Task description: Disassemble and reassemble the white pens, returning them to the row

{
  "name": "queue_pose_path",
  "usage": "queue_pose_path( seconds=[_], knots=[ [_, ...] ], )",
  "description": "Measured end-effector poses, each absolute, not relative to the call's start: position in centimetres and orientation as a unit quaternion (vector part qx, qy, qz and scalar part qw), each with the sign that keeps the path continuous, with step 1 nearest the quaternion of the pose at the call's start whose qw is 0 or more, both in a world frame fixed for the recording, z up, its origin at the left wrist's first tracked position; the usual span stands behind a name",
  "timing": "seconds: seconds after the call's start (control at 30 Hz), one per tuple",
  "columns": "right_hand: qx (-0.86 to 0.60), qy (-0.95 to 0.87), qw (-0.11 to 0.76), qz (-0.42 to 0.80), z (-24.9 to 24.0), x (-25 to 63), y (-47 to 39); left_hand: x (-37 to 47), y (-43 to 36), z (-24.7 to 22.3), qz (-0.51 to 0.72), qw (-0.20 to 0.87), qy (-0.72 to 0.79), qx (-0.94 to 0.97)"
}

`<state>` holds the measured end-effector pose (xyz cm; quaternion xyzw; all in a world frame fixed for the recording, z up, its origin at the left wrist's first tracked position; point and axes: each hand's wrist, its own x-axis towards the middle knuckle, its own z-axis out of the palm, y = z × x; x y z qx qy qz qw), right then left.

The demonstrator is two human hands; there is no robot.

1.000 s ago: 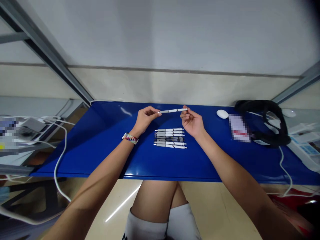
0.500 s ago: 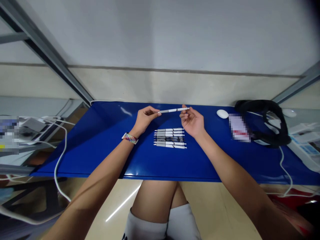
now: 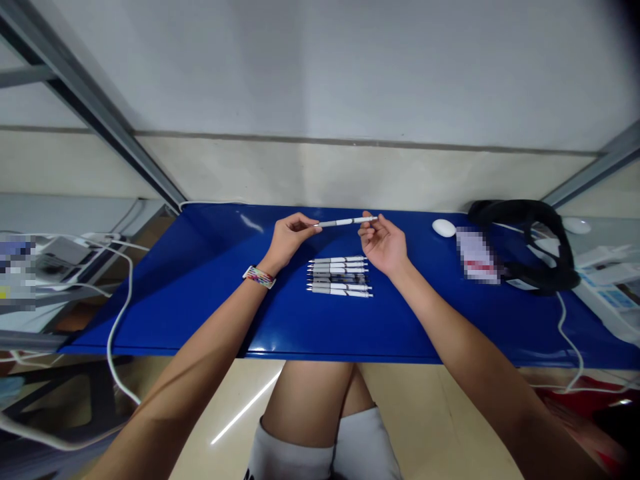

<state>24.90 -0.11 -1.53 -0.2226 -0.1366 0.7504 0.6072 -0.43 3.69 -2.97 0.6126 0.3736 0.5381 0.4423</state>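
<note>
Left hand point(image 3: 289, 239): grip closed, fingertips pinched on the left end of a white pen point(image 3: 346, 221). A multicoloured wristband point(image 3: 259, 276) sits on that wrist.

Right hand point(image 3: 384, 244): palm turned up and toward the camera, fingers loosely curled, grip partly open. The thumb and fingertips sit right at the pen's right end; whether they press it or only touch cannot be told at this size.

The pen is held in the air between the two hands, nearly level, its right end a touch higher. It hangs above the far half of the blue counter point(image 3: 200, 293).

Directly below and nearer the camera, a row of pens point(image 3: 340, 276) lies flat on the counter, side by side and touching, all laid left-right, parallel to the held one. Mostly white barrels; one or two near the middle look darker. The exact count is hard to read.

Right of the hands, well apart: a white mouse point(image 3: 444, 228) on the counter, then a blurred-out card point(image 3: 477, 256), then a black strap or headset point(image 3: 530, 243) by the right edge. A white cable point(image 3: 117, 320) loops down off the left side of the counter.
</note>
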Motion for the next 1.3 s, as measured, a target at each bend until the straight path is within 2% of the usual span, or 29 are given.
queue_pose_path(
  seconds=[1.3],
  knots=[
    [-0.231, -0.128, 0.616, 0.742, -1.0, 24.75, -0.48, -0.57, 3.72, -2.95, 0.54, 0.44, 0.372, 0.614]
  ],
)
